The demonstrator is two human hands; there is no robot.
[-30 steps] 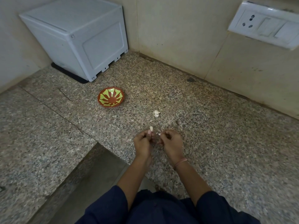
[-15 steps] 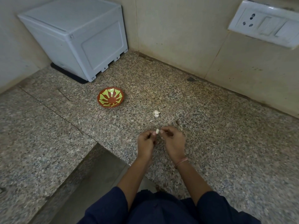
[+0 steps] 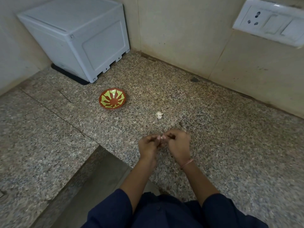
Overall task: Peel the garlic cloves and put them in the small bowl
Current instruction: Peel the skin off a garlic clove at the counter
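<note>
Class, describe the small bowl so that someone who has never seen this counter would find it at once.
Find the big white box in the far left corner of the counter. Just in front of it stands the small bowl. It alone is coloured: reddish-brown with yellow-green rays inside, unlike the pale garlic piece to its right.

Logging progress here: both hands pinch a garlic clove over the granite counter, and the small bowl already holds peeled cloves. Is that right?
Not quite. The head view shows the small bowl empty, only its green-and-brown pattern inside. The rest stands: the left hand and right hand pinch a garlic clove over the granite counter.
</note>
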